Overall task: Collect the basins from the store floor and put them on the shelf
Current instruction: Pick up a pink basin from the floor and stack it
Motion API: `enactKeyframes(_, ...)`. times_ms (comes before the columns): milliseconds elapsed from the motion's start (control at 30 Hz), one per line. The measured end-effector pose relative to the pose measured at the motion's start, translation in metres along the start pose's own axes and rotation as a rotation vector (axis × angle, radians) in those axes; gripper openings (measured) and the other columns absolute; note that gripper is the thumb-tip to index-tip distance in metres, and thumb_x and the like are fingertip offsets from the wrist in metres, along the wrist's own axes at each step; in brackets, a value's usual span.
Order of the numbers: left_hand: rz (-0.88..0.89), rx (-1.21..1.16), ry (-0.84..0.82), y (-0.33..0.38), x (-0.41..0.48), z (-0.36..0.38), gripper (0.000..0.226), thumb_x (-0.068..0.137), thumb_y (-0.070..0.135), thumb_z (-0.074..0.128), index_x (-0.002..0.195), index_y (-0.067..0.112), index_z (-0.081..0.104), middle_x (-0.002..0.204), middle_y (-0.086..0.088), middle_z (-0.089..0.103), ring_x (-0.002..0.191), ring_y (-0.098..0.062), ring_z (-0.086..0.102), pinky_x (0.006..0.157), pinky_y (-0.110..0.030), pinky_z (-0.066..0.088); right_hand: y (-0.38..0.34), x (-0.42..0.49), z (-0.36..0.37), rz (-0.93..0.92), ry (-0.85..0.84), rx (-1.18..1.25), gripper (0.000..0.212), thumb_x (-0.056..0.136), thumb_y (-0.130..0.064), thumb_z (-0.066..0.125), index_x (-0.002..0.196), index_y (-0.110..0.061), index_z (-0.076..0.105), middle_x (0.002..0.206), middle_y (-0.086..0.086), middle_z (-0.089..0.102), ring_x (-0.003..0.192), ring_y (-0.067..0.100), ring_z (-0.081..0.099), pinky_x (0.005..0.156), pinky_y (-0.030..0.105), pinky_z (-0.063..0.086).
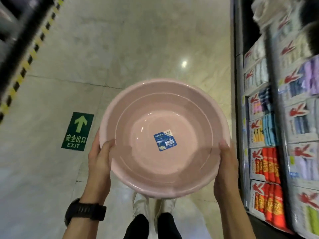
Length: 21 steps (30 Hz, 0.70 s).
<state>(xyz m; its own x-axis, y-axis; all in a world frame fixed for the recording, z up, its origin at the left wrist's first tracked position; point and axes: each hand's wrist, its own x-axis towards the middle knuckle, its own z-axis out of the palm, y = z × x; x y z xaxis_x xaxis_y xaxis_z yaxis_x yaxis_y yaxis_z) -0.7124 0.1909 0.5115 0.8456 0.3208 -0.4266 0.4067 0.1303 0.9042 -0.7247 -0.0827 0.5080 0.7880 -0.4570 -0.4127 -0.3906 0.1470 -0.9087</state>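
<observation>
Item: pink basin (164,104), round, mouth up, with a blue label (165,140) stuck on its inner bottom.
Count: a second rim seems to show under the first along the lower edge, so this may be a nested pair; I cannot tell for certain.
Place of item: centre of the frame, lifted clear of the floor (138,40) and carried between both hands.
Left hand (99,157): holding the basin's left rim, thumb laid over the edge to the inside and fingers behind the outer wall; a black watch (85,212) is on the wrist.
Right hand (226,163): holding the right rim, thumb on the edge; somewhat blurred.
Shelf (239,66): down the right of the frame, just beside the basin, stocked with packaged cloth goods (265,161); no basins show on it.
Floor markings: green exit sign (77,131) at left centre; a yellow-and-black striped edge (25,62) at upper left.
Below the item: pale shoes (139,202), lower centre.
Done, as judged: this basin is collected off the floor.
Left, as judged: setting it on a shelf. No basin shelf is in view, and no other basins lie on the visible floor, so how many remain cannot be told.
</observation>
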Motion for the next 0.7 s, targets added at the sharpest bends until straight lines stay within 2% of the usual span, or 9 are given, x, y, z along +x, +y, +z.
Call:
enactKeyframes(67,0.032,-0.065,0.023,0.065,-0.03,-0.006,0.04,0.086,0.029,0.056,0.125,0.035,0.065,0.113,0.005,0.072,0.099,-0.018,0.07,0.069,-0.029,0.058,-0.051,-0.035,-0.001,0.007,0.022,0.089,0.044,0.091,-0.048,0.052,0.131,-0.032,0.059,0.124,-0.004,0.067,0.116,0.019,0.062,0.1,0.047,0.048)
enactKeyframes(167,0.064,-0.175,0.043,0.146,-0.066,-0.01,0.043,0.081,0.031,0.056,0.122,0.028,0.066,0.115,-0.005,0.071,0.097,-0.022,0.068,0.078,-0.045,0.057,-0.12,-0.077,0.0,-0.012,0.0,0.209,0.042,0.092,-0.042,0.054,0.132,-0.029,0.059,0.127,-0.001,0.066,0.12,0.024,0.06,0.1,0.043,0.047)
enactKeyframes(267,0.139,-0.214,0.035,0.207,-0.092,-0.012,0.037,0.083,0.028,0.055,0.117,0.024,0.068,0.103,-0.004,0.073,0.084,-0.018,0.068,0.062,-0.033,0.057,-0.183,-0.102,0.004,-0.072,-0.032,0.251,0.041,0.092,-0.039,0.053,0.131,-0.027,0.06,0.125,0.0,0.067,0.115,0.022,0.062,0.091,0.037,0.05)
enactKeyframes(333,0.183,-0.245,0.059,0.236,-0.104,-0.013,0.033,0.087,0.025,0.055,0.118,0.023,0.068,0.098,-0.001,0.074,0.074,-0.01,0.069,0.053,-0.024,0.053,-0.223,-0.112,0.009,-0.12,-0.029,0.274,0.043,0.093,-0.037,0.052,0.134,-0.026,0.057,0.128,0.002,0.065,0.112,0.021,0.062,0.088,0.036,0.051)
enactKeyframes(433,0.238,-0.301,0.046,0.273,-0.12,-0.016,0.033,0.087,0.029,0.053,0.115,0.025,0.07,0.093,0.003,0.076,0.077,-0.012,0.07,0.057,-0.026,0.052,-0.273,-0.127,0.014,-0.198,-0.054,0.315,0.044,0.093,-0.037,0.052,0.135,-0.027,0.056,0.127,0.002,0.066,0.11,0.019,0.064,0.09,0.038,0.052)
enactKeyframes(500,0.275,-0.356,0.025,0.296,-0.129,-0.017,0.037,0.083,0.028,0.053,0.116,0.023,0.07,0.097,0.002,0.076,0.083,-0.016,0.069,0.062,-0.029,0.054,-0.298,-0.14,0.016,-0.234,-0.079,0.324,0.037,0.089,-0.039,0.054,0.124,-0.03,0.065,0.115,-0.002,0.072,0.1,0.016,0.069,0.077,0.035,0.054)
enactKeyframes(567,0.333,-0.411,0.022,0.316,-0.138,-0.019,0.038,0.082,0.026,0.053,0.115,0.019,0.071,0.095,0.003,0.075,0.078,-0.014,0.069,0.058,-0.026,0.054,-0.316,-0.151,0.016,-0.235,-0.085,0.364,0.027,0.088,-0.041,0.057,0.11,-0.031,0.07,0.103,-0.002,0.075,0.092,0.017,0.07,0.068,0.032,0.052)
enactKeyframes(633,0.378,-0.445,0.025,0.332,-0.145,-0.022,0.035,0.083,0.023,0.052,0.111,0.019,0.071,0.092,0.002,0.075,0.075,-0.013,0.068,0.054,-0.025,0.054,-0.328,-0.16,0.017,-0.219,-0.103,0.404,0.028,0.089,-0.044,0.057,0.11,-0.031,0.07,0.101,0.0,0.076,0.09,0.019,0.07,0.069,0.033,0.051)
enactKeyframes(700,0.404,-0.454,0.012,0.344,-0.15,-0.025,0.033,0.084,0.021,0.051,0.111,0.019,0.071,0.092,0.0,0.074,0.077,-0.015,0.068,0.058,-0.027,0.054,-0.337,-0.168,0.018,-0.216,-0.114,0.431,0.032,0.091,-0.045,0.055,0.115,-0.029,0.068,0.105,0.002,0.075,0.093,0.02,0.069,0.071,0.034,0.052)
